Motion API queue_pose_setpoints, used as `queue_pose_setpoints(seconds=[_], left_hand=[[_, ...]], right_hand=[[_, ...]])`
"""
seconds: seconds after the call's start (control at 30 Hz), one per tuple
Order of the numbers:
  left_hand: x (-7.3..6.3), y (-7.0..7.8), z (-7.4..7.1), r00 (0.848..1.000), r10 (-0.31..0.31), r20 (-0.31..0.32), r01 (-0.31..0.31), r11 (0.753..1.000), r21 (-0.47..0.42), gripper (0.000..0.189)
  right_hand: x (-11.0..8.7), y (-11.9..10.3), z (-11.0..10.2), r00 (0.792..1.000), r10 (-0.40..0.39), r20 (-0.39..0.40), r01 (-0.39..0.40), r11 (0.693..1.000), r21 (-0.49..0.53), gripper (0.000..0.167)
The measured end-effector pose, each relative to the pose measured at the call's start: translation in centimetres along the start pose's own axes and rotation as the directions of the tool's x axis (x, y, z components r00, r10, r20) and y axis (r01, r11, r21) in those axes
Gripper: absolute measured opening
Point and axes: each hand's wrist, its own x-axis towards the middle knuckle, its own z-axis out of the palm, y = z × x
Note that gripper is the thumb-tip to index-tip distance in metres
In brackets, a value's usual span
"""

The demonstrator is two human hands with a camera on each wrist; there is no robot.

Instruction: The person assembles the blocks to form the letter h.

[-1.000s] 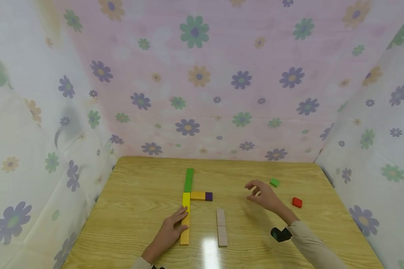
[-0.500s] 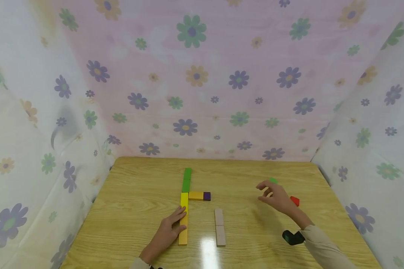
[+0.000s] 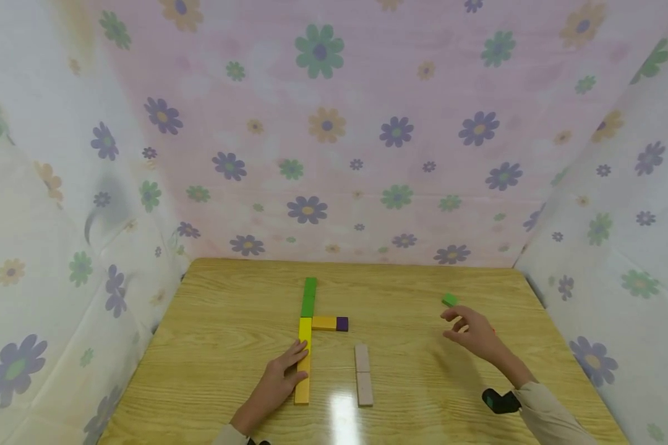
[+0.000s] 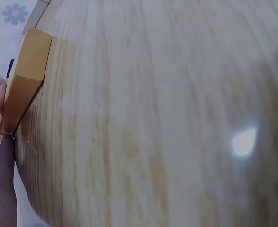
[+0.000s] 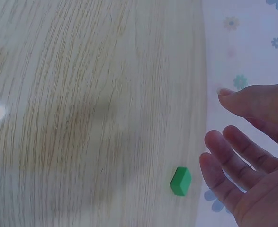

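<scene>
My left hand (image 3: 273, 383) rests at a column of blocks, its fingers over the yellow block (image 3: 305, 329) and its thumb at the orange block (image 3: 302, 394) nearer me. The left wrist view shows the orange block (image 4: 32, 54) close up, with fingertips touching its side. Two green blocks (image 3: 308, 298) continue the column at the far end. Another orange block (image 3: 324, 324), tipped by a dark purple one (image 3: 342, 324), branches off to the right. Loosely curled and empty, my right hand (image 3: 473, 334) hovers just in front of a small loose green block (image 3: 449, 300).
Two pale wooden blocks (image 3: 363, 375) lie end to end right of the column. A red block (image 3: 494, 332) is mostly hidden behind the right hand. Flowered cloth (image 3: 339, 154) stands behind and beside the wooden table (image 3: 228, 290).
My right hand has moved rightward across the table, past the small green block's front, and now covers most of the red block. My left hand stays on the column.
</scene>
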Motion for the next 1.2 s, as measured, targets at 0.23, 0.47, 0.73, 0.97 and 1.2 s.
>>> queue_pose_setpoints(seconds=[0.23,0.47,0.73,0.97,1.2], left_hand=[[0.0,0.1,-0.1,1.0,-0.023,0.02,0.023,1.0,-0.015,0.049],[0.1,2.4,-0.6,0.999,-0.042,0.022,0.043,0.999,-0.032,0.046],[0.0,4.2,-1.5,0.997,-0.046,0.056,0.051,0.996,-0.074,0.046],[0.0,3.1,-1.2,0.998,-0.054,0.043,0.057,0.996,-0.072,0.046],[0.0,3.5,-1.2,0.998,-0.046,0.041,0.049,0.997,-0.066,0.047]], right_hand=[[-0.8,0.9,-0.9,0.999,0.049,-0.022,-0.051,0.997,-0.065,0.029],[-1.6,1.8,-2.1,0.993,0.102,-0.051,-0.106,0.991,-0.083,0.029],[-2.7,2.8,-2.9,0.983,0.158,-0.096,-0.166,0.982,-0.089,0.032],[-3.5,4.2,-3.3,0.973,0.208,-0.101,-0.217,0.973,-0.084,0.041],[-4.4,5.8,-3.3,0.965,0.247,-0.094,-0.254,0.964,-0.075,0.048]])
